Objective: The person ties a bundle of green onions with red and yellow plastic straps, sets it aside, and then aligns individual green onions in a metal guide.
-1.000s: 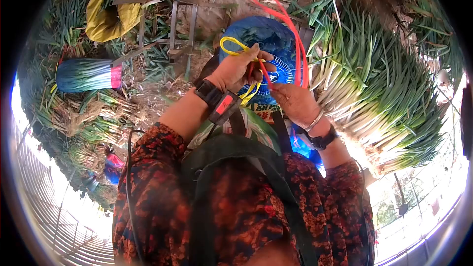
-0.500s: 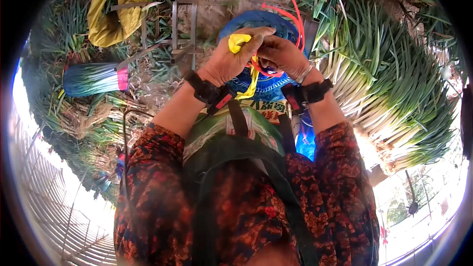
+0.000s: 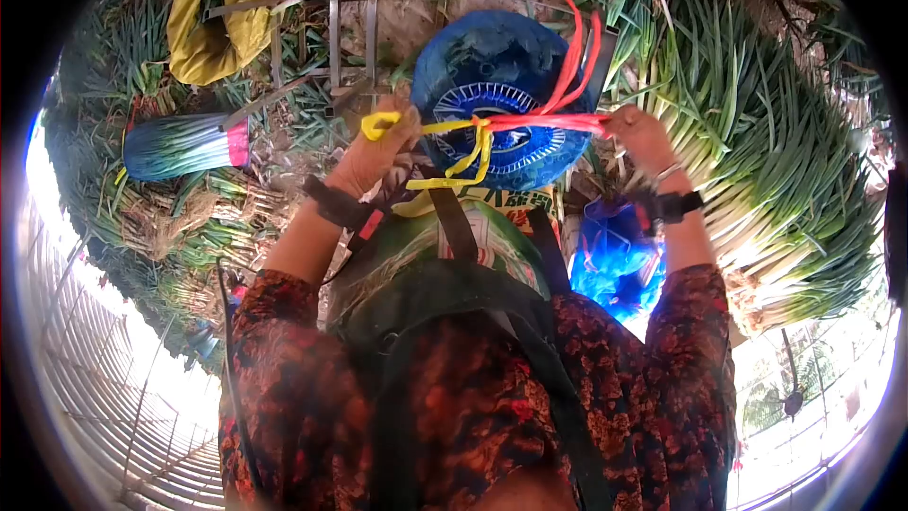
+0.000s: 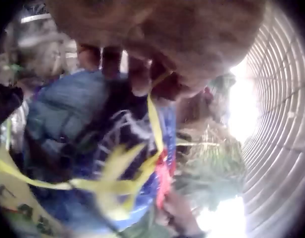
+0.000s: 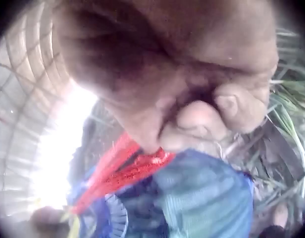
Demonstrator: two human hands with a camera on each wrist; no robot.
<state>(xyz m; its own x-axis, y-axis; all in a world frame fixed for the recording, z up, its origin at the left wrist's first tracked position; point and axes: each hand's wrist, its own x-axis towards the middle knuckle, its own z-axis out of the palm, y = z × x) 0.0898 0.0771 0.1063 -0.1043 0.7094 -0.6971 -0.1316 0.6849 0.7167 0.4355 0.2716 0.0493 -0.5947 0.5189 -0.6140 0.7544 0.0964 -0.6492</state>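
Observation:
A yellow plastic strip (image 3: 440, 128) and a red plastic strip (image 3: 558, 120) meet in a knot above a round bundle in blue wrapping (image 3: 497, 43). My left hand (image 3: 376, 147) grips the yellow strip on the left, a loop of it standing out beyond the fingers. On the right, my right hand (image 3: 645, 140) pinches the red one, whose loose ends rise toward the back. The line between both hands is drawn straight. Yellow tails hang from the knot, blurred in the left wrist view. Curled fingertips (image 5: 199, 121) hold the red strip in the right wrist view.
Loose green onions (image 3: 728, 151) are heaped at the right. A wrapped bundle of green onions (image 3: 184, 149) lies at the left, below a yellow sack (image 3: 194, 47). A metal frame (image 3: 372, 47) stands behind my left hand. Blue plastic (image 3: 610, 265) lies near my right forearm.
My hands came together over the blue bundle, then moved apart to left and right. The strips, loose earlier, are now knotted and stretched between them.

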